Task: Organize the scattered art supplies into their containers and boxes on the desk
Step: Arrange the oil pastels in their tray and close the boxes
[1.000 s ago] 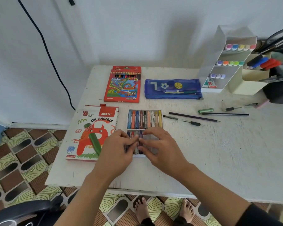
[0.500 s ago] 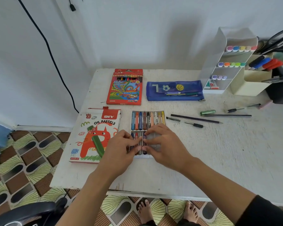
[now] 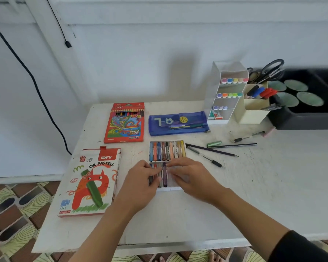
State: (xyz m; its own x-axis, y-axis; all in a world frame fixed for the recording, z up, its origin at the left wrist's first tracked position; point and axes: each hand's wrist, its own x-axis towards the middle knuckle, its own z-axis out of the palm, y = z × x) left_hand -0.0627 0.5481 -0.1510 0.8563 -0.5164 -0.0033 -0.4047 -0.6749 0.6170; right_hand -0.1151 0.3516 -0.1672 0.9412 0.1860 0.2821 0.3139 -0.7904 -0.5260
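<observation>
Single head-worn view, wide-angle, facing forward and down.
Looks from above the near edge of the tabletop (image 3: 263, 195) toward the wall (image 3: 159, 63) behind, close in; tiled floor (image 3: 17, 214) shows at left and below.

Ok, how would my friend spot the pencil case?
Look at the white desk, near its far edge. Between the red colour pencil box and the white marker rack lies the pencil case: flat and blue, with a football and basketball on it.
</observation>
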